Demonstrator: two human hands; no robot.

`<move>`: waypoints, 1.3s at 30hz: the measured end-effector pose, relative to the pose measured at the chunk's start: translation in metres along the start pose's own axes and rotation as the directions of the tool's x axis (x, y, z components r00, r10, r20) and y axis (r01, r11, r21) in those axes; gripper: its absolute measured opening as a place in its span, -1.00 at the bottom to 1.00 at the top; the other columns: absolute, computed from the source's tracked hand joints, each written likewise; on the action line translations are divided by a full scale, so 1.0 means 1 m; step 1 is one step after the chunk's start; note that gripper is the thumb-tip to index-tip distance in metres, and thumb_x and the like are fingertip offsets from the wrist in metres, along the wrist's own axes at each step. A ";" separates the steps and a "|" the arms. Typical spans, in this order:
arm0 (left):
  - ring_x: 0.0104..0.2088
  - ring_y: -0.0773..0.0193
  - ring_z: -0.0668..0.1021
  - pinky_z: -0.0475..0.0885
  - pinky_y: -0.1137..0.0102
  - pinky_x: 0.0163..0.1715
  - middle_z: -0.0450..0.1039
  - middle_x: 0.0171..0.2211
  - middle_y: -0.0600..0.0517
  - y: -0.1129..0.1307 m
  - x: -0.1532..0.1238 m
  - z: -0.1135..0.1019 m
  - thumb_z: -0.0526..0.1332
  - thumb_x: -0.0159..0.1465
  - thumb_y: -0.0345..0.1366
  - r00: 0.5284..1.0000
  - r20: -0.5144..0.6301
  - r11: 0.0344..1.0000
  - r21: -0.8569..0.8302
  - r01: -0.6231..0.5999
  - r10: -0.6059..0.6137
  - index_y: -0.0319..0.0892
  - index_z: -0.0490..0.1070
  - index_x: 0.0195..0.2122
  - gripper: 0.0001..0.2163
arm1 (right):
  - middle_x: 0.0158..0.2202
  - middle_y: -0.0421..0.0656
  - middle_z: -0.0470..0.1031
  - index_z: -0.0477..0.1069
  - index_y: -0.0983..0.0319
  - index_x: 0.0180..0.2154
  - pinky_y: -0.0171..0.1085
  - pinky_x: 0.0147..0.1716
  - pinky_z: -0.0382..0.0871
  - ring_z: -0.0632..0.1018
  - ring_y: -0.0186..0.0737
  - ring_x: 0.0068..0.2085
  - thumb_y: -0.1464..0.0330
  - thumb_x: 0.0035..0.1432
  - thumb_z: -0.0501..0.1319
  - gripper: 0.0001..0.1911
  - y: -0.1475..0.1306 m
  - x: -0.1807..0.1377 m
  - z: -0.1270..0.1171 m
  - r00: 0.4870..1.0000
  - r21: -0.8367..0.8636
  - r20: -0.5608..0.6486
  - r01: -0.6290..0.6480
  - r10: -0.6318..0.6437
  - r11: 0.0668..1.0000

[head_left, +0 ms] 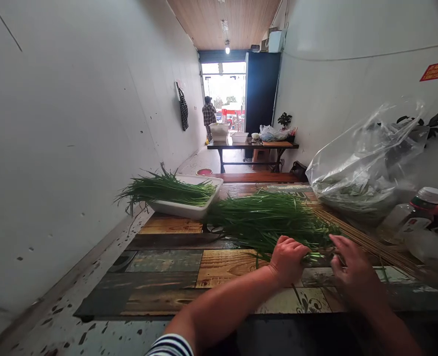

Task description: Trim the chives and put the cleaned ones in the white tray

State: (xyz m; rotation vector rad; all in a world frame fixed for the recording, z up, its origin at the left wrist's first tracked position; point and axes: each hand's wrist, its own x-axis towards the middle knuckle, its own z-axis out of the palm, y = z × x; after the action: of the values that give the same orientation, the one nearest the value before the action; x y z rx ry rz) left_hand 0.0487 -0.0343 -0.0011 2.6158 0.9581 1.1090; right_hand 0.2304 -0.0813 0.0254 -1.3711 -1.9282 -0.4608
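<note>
1. Clock positions are read from mid-view, twelve pointing away. Nearest: a striped sleeve (170, 344) at about half past six.
2. Left hand (288, 259), half past four: fingers closed around a small bunch (316, 257) of greens, pale stem ends protruding on the thumb side, toward three.
3. Right hand (356, 269), four o'clock: slightly blurred, thumb and fingers spread apart, just beside those stem ends. Whether the fingertips touch anything, cannot tell.
4. Table (174, 261): patchwork wood-pattern top, under both hands.
5. Greens (263, 215), four o'clock: loose heap lying on the table just beyond the left hand, stem ends toward three, leaves toward nine.
6. Sticks (374, 242), between three and four: thin, laid beside the heap.
7. Jar (428, 201), past three: white-lidded, near a clear bag (360, 163) with greenery inside.
8. Tray (196, 211), seven o'clock: white, holding more greens (163, 190), leaves overhanging its rim toward nine.
9. Bench (256, 178), beyond the table's far edge.
10. Back table (241, 146), between one and two: white tub (219, 132) and a plastic bag (274, 133) on top.
11. Apron (182, 109), eleven o'clock: checked, hung on the wall.
12. Person (209, 116), just before twelve: standing by the bright doorway (228, 86).
</note>
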 end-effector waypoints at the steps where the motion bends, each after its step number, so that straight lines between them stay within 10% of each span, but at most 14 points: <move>1: -0.28 0.25 0.52 0.29 0.30 -0.16 0.55 -0.34 0.04 0.001 0.000 -0.001 0.23 0.08 -0.40 1.000 0.005 1.000 0.001 0.000 0.000 -0.17 0.45 -0.27 -0.83 | -0.10 -0.02 0.48 0.44 0.20 -0.09 -0.10 -0.07 0.36 0.48 -0.04 -0.08 0.35 0.16 0.02 -0.66 -0.005 0.001 -0.002 0.997 0.019 0.047 0.055 -0.056 0.998; 4: -0.29 0.26 0.52 0.29 0.31 -0.17 0.55 -0.35 0.05 0.002 0.001 -0.003 0.22 0.11 -0.39 1.000 0.022 1.000 0.004 -0.017 0.016 -0.17 0.46 -0.28 -0.86 | -0.26 -0.07 0.55 0.51 0.19 -0.26 -0.10 -0.15 0.38 0.51 -0.07 -0.21 0.28 0.20 0.05 -0.72 -0.013 -0.001 -0.002 0.983 0.093 0.162 0.076 -0.090 0.993; 8: -0.29 0.26 0.52 0.28 0.32 -0.17 0.56 -0.33 0.07 0.003 0.000 -0.004 0.24 0.08 -0.42 1.000 0.014 1.000 0.004 -0.026 0.026 -0.17 0.46 -0.29 -0.85 | -0.32 -0.10 0.58 0.55 0.17 -0.34 -0.16 -0.22 0.43 0.54 -0.10 -0.26 0.16 0.15 0.13 -0.71 -0.007 -0.007 0.002 0.947 0.340 0.282 -0.246 0.151 0.908; 14: -0.30 0.29 0.51 0.27 0.32 -0.16 0.55 -0.36 0.08 0.007 0.001 -0.002 0.22 0.15 -0.39 1.000 -0.009 1.000 -0.009 -0.030 0.030 -0.16 0.46 -0.30 -0.90 | -0.44 -0.11 0.58 0.58 0.23 -0.39 -0.26 -0.43 0.42 0.54 -0.15 -0.40 0.05 -0.21 0.36 -0.59 -0.013 -0.008 0.007 0.630 0.581 0.457 -0.746 0.628 0.326; 19: -0.31 0.27 0.52 0.28 0.32 -0.18 0.55 -0.37 0.06 0.008 0.002 -0.002 0.20 0.13 -0.40 0.999 0.025 1.000 0.017 -0.024 0.023 -0.17 0.46 -0.30 -0.89 | -0.62 -0.22 0.44 0.55 0.23 -0.49 -0.34 -0.60 0.26 0.37 -0.34 -0.58 0.07 -0.34 0.41 -0.60 -0.021 -0.003 0.012 0.526 0.624 0.436 -0.761 0.730 0.177; 22: -0.29 0.24 0.52 0.29 0.30 -0.17 0.55 -0.34 0.03 0.008 0.002 -0.005 0.19 0.11 -0.40 0.999 0.044 0.999 0.024 -0.023 0.022 -0.17 0.46 -0.28 -0.86 | -0.63 -0.23 0.41 0.53 0.23 -0.49 -0.34 -0.62 0.25 0.36 -0.34 -0.60 0.05 -0.26 0.37 -0.62 -0.016 -0.004 0.013 0.565 0.618 0.384 -0.745 0.731 0.251; 25: -0.27 0.22 0.52 0.29 0.29 -0.16 0.55 -0.32 0.01 0.007 0.002 -0.008 0.20 0.08 -0.42 0.997 0.069 0.999 0.037 -0.019 0.017 -0.18 0.45 -0.26 -0.81 | -0.55 -0.18 0.47 0.52 0.20 -0.45 -0.30 -0.54 0.35 0.45 -0.25 -0.53 0.01 -0.09 0.27 -0.62 -0.009 -0.006 0.007 0.694 0.535 0.180 -0.664 0.697 0.522; 30: -0.28 0.23 0.52 0.29 0.29 -0.18 0.54 -0.37 0.02 0.008 0.002 -0.010 0.20 0.10 -0.40 0.994 0.109 0.998 0.070 0.003 -0.011 -0.18 0.45 -0.27 -0.85 | -0.24 -0.11 0.55 0.54 0.12 -0.27 -0.22 -0.21 0.46 0.55 -0.14 -0.22 0.02 0.12 0.13 -0.63 -0.006 -0.007 -0.004 0.981 0.320 0.107 -0.187 0.160 0.929; 34: -0.29 0.24 0.52 0.28 0.30 -0.18 0.54 -0.36 0.03 0.010 0.001 -0.010 0.21 0.13 -0.37 0.991 0.132 0.998 0.069 0.000 -0.009 -0.18 0.45 -0.29 -0.88 | -0.27 -0.11 0.56 0.54 0.12 -0.26 -0.20 -0.21 0.46 0.56 -0.17 -0.25 0.10 0.22 0.05 -0.65 -0.004 -0.010 0.001 0.987 0.274 0.162 -0.032 -0.013 0.961; 39: -0.29 0.26 0.51 0.28 0.31 -0.17 0.54 -0.37 0.05 0.010 0.000 -0.008 0.22 0.15 -0.37 0.992 0.126 0.997 0.079 -0.013 0.003 -0.16 0.46 -0.29 -0.89 | -0.33 -0.11 0.60 0.57 0.15 -0.34 -0.25 -0.30 0.48 0.58 -0.13 -0.29 0.01 0.07 0.18 -0.62 -0.001 -0.010 0.002 0.904 0.428 0.357 -0.383 0.237 0.819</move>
State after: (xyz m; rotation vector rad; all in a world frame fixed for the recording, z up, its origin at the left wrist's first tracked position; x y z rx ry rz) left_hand 0.0483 -0.0432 0.0088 2.7177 0.9850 0.9121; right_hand 0.2308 -0.0873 0.0170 -1.4203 -1.8124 0.3966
